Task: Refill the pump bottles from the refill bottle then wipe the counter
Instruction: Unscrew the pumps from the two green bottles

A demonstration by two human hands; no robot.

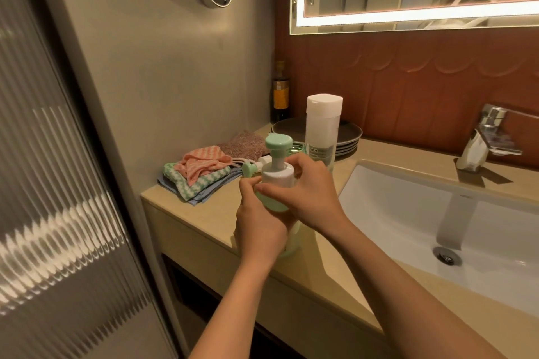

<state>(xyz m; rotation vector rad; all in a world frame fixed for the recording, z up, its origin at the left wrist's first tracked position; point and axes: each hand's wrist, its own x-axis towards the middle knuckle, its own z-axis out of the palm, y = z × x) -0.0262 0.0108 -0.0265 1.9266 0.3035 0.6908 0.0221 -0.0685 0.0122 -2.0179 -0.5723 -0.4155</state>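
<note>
Left hand wraps pump bottle body | right hand grips its collar

refill bottle behind pump bottle, seemingly.

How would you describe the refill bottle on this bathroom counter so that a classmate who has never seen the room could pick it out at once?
Start at the white sink and look left along the beige counter to the stack of dark plates by the wall. The refill bottle stands upright just in front. It is the tallest white container there, with a flat white cap and no pump, unlike the green-topped pump bottle being held.
</note>
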